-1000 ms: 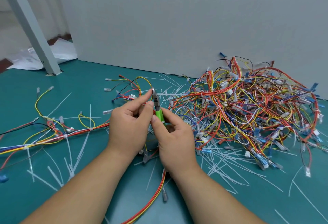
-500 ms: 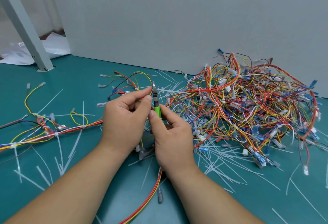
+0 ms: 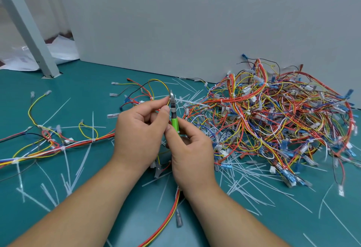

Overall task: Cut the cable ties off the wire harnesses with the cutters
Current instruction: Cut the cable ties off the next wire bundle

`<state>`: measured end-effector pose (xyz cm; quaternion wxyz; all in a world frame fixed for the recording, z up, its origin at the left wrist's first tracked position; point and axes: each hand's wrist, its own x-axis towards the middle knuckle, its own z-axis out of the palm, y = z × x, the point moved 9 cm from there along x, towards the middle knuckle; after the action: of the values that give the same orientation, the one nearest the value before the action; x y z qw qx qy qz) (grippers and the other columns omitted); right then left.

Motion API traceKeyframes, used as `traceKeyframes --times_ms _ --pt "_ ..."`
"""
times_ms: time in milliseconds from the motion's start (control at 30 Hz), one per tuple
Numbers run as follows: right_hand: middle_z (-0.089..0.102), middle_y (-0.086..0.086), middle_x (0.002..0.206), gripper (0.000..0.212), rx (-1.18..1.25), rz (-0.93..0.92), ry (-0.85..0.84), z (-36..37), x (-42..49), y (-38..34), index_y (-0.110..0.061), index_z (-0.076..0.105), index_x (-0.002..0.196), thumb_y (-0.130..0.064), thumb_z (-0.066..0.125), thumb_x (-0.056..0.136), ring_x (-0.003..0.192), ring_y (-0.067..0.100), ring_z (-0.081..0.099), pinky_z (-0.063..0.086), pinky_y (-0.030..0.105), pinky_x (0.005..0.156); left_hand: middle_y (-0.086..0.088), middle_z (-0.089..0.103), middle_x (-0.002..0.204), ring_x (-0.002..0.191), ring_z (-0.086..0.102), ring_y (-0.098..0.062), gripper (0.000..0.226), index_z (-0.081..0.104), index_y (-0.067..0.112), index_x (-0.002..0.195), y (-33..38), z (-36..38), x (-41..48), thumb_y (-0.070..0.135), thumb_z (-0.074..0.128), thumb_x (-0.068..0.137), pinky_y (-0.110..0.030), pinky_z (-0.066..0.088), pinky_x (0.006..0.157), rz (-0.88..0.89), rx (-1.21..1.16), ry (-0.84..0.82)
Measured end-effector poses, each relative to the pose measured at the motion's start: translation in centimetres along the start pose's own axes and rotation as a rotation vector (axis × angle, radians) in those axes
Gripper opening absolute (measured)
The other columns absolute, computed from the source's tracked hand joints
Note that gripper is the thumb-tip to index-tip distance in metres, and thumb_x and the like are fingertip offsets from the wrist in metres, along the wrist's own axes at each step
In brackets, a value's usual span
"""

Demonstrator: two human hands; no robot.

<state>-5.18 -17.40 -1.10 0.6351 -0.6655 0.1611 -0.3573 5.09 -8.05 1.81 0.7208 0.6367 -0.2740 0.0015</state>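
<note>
My right hand [image 3: 192, 154] grips the green-handled cutters [image 3: 173, 113], their metal jaws pointing up. My left hand [image 3: 139, 135] pinches a bundle of yellow and red wires of a harness [image 3: 156, 90] right against the jaws. That harness runs under both hands and trails toward me as a red and yellow strand [image 3: 168, 219]. A big tangled pile of wire harnesses [image 3: 273, 117] with white cable ties lies to the right against the wall. Another harness [image 3: 50, 145] stretches out to the left on the green mat.
Several cut white cable ties [image 3: 246, 178] are scattered over the green mat [image 3: 93, 170] around my hands. A grey wall panel [image 3: 195, 21] stands just behind the pile. A slanted grey post [image 3: 29, 31] rises at the far left, with white plastic sheeting [image 3: 62, 51] behind it.
Both hands have stayed together at the cutters' jaws with little movement. The view has shifted slightly, so the scene sits a bit to the left.
</note>
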Motion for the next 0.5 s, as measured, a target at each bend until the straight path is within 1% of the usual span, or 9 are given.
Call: traceKeyframes --times_ms 100,200,300,400,500 --pt "0.053 -0.011 0.064 0.009 -0.037 -0.001 -0.006 -0.01 0.00 -0.09 -0.019 0.075 0.091 -0.019 0.068 0.098 0.057 0.004 0.040 0.034 0.017 0.051 0.000 0.057 0.059 0.056 0.047 -0.006 0.023 0.076 0.034 0.098 0.17 0.03 -0.02 0.012 0.068 0.094 -0.017 0.045 0.054 0.002 -0.001 -0.001" --pt "0.049 -0.010 0.062 0.017 -0.071 -0.002 -0.007 0.05 -0.03 -0.34 -0.020 0.071 0.085 -0.019 0.066 0.101 0.055 0.004 0.036 0.031 0.019 0.049 -0.002 0.057 0.058 0.057 0.047 -0.007 0.025 0.076 0.035 0.096 0.17 0.12 -0.01 0.012 0.068 0.094 -0.018 0.045 0.054 -0.005 -0.005 -0.005" --pt "0.043 -0.006 0.061 0.022 -0.076 0.000 -0.012 0.13 -0.07 -0.56 -0.020 0.066 0.080 -0.018 0.064 0.102 0.055 0.007 0.031 0.027 0.022 0.048 -0.013 0.062 0.062 0.058 0.048 -0.008 0.027 0.076 0.037 0.094 0.25 0.19 -0.02 0.011 0.068 0.094 -0.019 0.046 0.055 -0.008 -0.006 -0.008" --pt "0.041 -0.010 0.060 0.021 -0.083 -0.004 -0.009 0.13 -0.02 -0.59 -0.016 0.066 0.081 -0.016 0.064 0.102 0.054 0.007 0.030 0.026 0.020 0.048 -0.021 0.061 0.068 0.059 0.048 -0.010 0.027 0.076 0.038 0.093 0.24 0.21 0.00 0.012 0.068 0.094 -0.020 0.045 0.054 -0.016 -0.015 -0.009" --pt "0.042 -0.014 0.061 0.017 -0.064 -0.023 -0.001 0.14 0.06 -0.70 -0.009 0.067 0.085 -0.015 0.066 0.101 0.055 0.004 0.032 0.027 0.017 0.049 -0.019 0.063 0.069 0.061 0.049 -0.009 0.028 0.076 0.039 0.092 0.26 0.09 0.02 0.012 0.068 0.094 -0.019 0.046 0.056 -0.019 -0.008 -0.004"
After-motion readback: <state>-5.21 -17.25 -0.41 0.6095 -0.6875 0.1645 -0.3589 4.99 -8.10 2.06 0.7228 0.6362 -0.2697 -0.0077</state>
